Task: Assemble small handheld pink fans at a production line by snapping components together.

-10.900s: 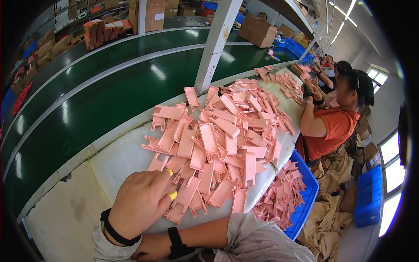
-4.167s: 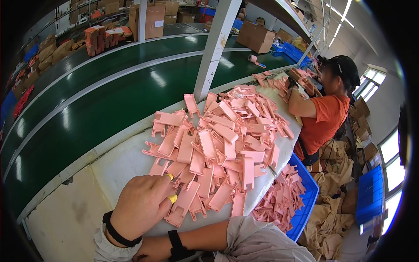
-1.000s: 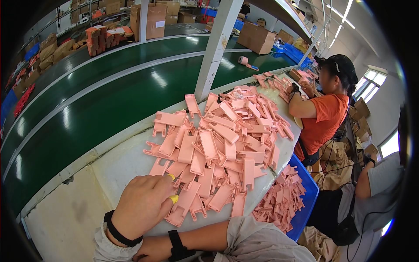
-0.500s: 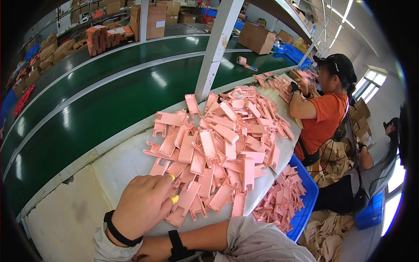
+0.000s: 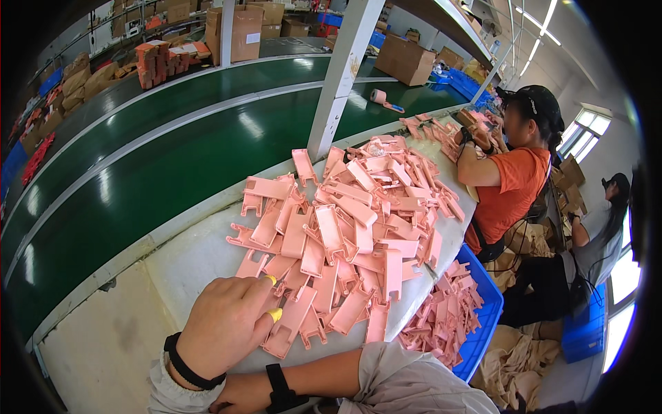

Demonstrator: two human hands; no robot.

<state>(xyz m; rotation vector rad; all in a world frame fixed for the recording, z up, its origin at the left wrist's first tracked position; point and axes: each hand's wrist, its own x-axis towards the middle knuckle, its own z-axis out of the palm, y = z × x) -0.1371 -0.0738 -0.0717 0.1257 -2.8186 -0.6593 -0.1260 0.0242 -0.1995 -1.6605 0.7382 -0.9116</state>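
My left hand (image 5: 231, 312) rests at the near left edge of a heap of pink plastic covers (image 5: 331, 231). Yellow finger cots sit on its thumb and a fingertip. Those two digits are apart, close against a long pink cover (image 5: 293, 319); I see no cover lifted by them. A black band circles the wrist. My right forearm reaches in from the right, and my right hand (image 5: 241, 393) lies low beside the left wrist, under the left sleeve. Its fingers are hidden. The covers are channel-shaped, many with notched ends, piled at all angles.
A blue bin (image 5: 483, 293) of pink covers stands right of the worktable (image 5: 172, 276). Behind the heap run a white post (image 5: 338, 90) and a green conveyor (image 5: 172, 152) carrying a tape roll (image 5: 378, 96). A co-worker in orange (image 5: 510, 186) works at the far right.
My hands and the heap look the same. The far person in grey at the right has straightened and turned. The orange-shirted co-worker's hands have shifted slightly, and the tape roll has slid a little left.
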